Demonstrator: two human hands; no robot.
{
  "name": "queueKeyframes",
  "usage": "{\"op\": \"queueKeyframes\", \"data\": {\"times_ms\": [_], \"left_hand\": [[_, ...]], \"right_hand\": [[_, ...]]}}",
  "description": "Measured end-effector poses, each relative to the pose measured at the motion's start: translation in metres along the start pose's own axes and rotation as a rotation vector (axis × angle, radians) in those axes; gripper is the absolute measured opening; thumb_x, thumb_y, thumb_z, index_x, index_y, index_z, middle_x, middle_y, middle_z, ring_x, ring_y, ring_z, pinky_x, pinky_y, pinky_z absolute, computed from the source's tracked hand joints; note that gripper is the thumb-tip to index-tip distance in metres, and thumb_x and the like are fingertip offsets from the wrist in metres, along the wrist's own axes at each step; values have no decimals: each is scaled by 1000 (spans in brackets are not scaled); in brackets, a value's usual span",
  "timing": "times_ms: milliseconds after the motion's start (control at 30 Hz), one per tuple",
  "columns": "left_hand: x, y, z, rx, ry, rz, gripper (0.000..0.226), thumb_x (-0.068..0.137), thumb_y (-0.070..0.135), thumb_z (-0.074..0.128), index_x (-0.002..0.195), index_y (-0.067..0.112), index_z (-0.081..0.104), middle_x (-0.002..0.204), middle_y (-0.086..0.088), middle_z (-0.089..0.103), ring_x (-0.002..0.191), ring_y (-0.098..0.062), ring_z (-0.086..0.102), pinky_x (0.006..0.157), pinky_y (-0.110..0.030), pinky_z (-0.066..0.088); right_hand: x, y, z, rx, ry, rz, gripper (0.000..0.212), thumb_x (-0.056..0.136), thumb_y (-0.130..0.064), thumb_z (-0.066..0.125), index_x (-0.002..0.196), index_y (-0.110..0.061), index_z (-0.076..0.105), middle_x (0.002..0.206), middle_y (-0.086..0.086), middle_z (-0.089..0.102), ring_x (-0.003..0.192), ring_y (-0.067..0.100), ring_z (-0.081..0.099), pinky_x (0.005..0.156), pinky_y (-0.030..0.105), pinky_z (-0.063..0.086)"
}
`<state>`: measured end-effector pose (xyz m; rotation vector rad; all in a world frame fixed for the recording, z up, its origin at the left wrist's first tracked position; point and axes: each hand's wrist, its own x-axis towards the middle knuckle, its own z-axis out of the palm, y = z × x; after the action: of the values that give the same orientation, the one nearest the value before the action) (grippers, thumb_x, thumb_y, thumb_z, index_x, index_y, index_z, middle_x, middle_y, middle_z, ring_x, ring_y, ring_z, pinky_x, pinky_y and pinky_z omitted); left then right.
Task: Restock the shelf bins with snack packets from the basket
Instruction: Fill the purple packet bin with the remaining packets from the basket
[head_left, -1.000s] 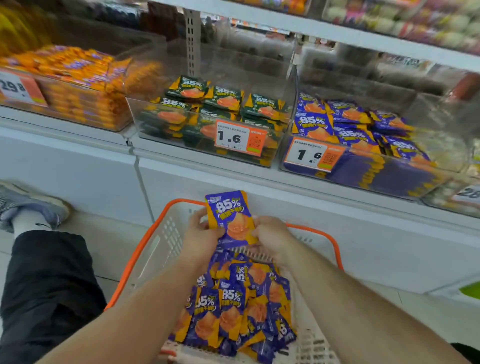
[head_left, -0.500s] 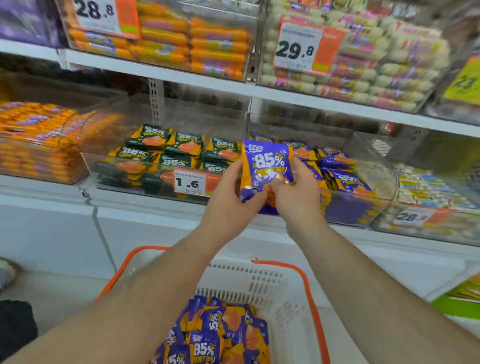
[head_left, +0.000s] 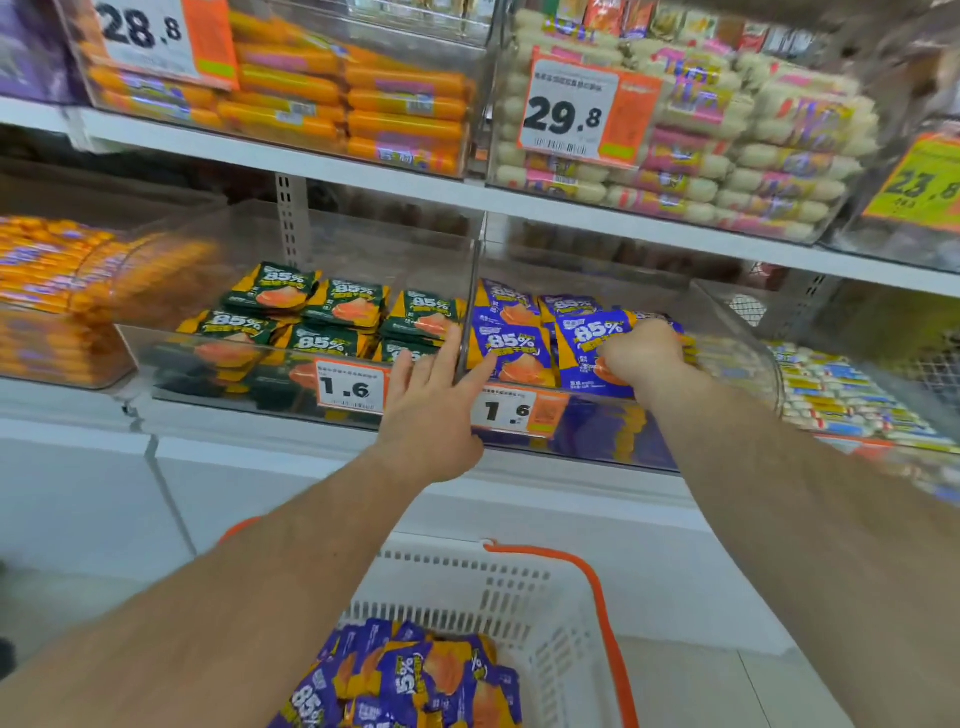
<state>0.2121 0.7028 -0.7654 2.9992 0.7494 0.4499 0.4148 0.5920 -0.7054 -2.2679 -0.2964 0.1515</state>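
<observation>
My right hand (head_left: 641, 358) reaches into the clear shelf bin (head_left: 727, 332) of purple packets and grips a purple "85%" snack packet (head_left: 592, 343) over the front row. My left hand (head_left: 428, 410) hovers in front of the divider between the green and purple bins, fingers straight and spread, its index fingertip near another purple packet (head_left: 511, 353). Below, the white basket (head_left: 524, 592) with orange handles holds several purple packets (head_left: 415, 675).
The neighbouring bin on the left holds green "85%" packets (head_left: 322, 322). Price tags reading 1.6 (head_left: 350, 387) hang on both bin fronts. Orange sausages (head_left: 57, 280) fill the far-left bin; the shelf above (head_left: 363, 176) carries sausage bins close overhead.
Both hands carried the purple packet from the basket up to the shelf. My left hand has let go and opened; my right hand has moved the packet into the purple bin.
</observation>
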Motion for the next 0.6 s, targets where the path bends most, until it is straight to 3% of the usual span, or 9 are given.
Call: {"op": "queueKeyframes", "data": {"times_ms": [67, 167, 267, 367, 500, 600], "left_hand": [[1, -1, 1, 4, -7, -4, 93, 84, 42, 63, 153, 40, 1, 161, -6, -21, 148, -27, 7, 118, -47, -8], [1, 2, 1, -2, -13, -19, 93, 83, 41, 64, 153, 40, 2, 161, -6, -20, 148, -28, 7, 118, -47, -10], [1, 3, 0, -5, -11, -28, 92, 83, 42, 66, 153, 39, 5, 162, -7, -17, 147, -29, 9, 118, -47, -10], [0, 4, -1, 0, -17, -34, 92, 84, 42, 65, 153, 39, 4, 162, -7, -16, 147, -29, 8, 118, -47, -10], [0, 5, -3, 9, -33, -35, 92, 85, 40, 65, 153, 37, 3, 162, -8, -15, 148, -29, 7, 118, -47, -10], [1, 5, -3, 6, -37, -26, 94, 85, 42, 65, 154, 36, 1, 162, -9, -14, 148, -30, 7, 118, -47, -10]], "right_hand": [[-9, 0, 1, -263, 26, -7, 16, 88, -14, 63, 99, -4, 57, 94, 13, 57, 83, 29, 55, 65, 30, 43], [-10, 4, 4, -411, 9, -23, 23, 89, -17, 61, 106, -2, 59, 96, 13, 57, 85, 30, 53, 64, 31, 40], [-9, 6, 6, -488, 6, 21, 40, 86, -28, 61, 120, -6, 57, 125, 19, 56, 107, 35, 55, 80, 36, 49], [-8, 10, 7, -570, 42, 57, 54, 87, -43, 63, 129, -11, 52, 140, 18, 44, 124, 36, 44, 95, 41, 41], [-7, 13, 8, -525, 30, 72, 44, 84, -46, 64, 111, -12, 54, 123, 15, 56, 112, 35, 51, 81, 39, 44], [-16, 14, 4, -540, 55, 82, 50, 85, -49, 62, 117, -11, 57, 124, 16, 55, 115, 37, 49, 92, 42, 44]]}}
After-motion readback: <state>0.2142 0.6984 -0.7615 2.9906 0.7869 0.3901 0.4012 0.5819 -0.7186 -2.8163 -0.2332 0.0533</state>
